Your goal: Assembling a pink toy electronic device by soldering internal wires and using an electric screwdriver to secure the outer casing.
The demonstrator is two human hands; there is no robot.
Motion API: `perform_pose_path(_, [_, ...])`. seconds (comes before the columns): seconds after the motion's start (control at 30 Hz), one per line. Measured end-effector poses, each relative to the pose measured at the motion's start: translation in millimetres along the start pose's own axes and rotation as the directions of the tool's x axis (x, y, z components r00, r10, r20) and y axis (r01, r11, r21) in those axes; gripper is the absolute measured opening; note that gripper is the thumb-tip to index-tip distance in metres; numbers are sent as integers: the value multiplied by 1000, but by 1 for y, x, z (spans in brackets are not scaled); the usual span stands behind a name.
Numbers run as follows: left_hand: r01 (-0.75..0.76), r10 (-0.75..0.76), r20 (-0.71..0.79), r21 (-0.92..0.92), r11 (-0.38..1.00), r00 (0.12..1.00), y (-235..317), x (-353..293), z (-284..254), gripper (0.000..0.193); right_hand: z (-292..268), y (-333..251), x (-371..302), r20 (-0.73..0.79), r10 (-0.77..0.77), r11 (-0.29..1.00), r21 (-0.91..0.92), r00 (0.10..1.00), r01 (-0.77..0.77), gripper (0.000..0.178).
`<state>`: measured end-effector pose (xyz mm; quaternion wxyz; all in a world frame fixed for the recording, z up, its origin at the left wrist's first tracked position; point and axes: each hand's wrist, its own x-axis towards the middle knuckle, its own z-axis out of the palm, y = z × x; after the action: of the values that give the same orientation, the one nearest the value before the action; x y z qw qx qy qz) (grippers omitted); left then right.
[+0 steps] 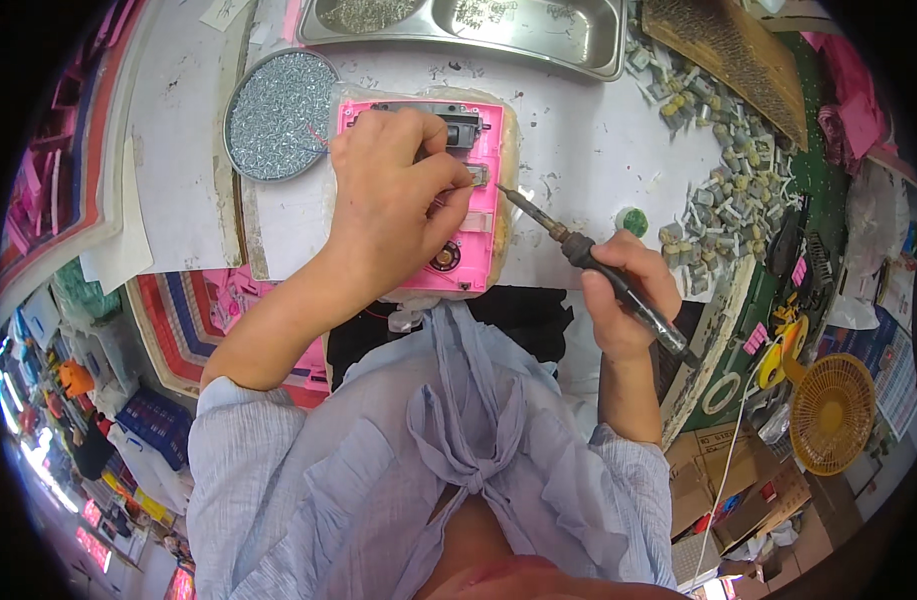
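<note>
Your left hand is over a rectangular pink plastic casing, thumb and forefinger drawn close; whether they grip anything, I cannot tell. Your right hand grasps a black-handled, metal-tipped soldering iron, its tip near your left fingertips.

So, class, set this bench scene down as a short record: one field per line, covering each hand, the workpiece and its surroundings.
Left hand: over the pink casing, fingertips together; what they pinch is unclear
Right hand: gripping a soldering iron by its handle
Iron tip: at the casing's right edge; contact unclear
Casing contents: dark round part, among others
Left of casing: round dish of small metal pieces
Beyond casing: metal compartment tray
Right side: heaped grey parts
</note>
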<state>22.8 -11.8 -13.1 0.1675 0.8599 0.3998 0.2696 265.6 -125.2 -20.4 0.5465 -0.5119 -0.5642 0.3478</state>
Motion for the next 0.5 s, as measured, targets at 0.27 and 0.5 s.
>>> perform_pose_path(0.27, [-8,7,17,6,1000,1000,-1,1,0,17,4,2,2,58,-48,998,-35,997,50,25])
perform_pose_path(0.5, [-13,12,32,23,1000,999,0,2,0,18,6,4,5,44,-82,996,-26,996,83,27])
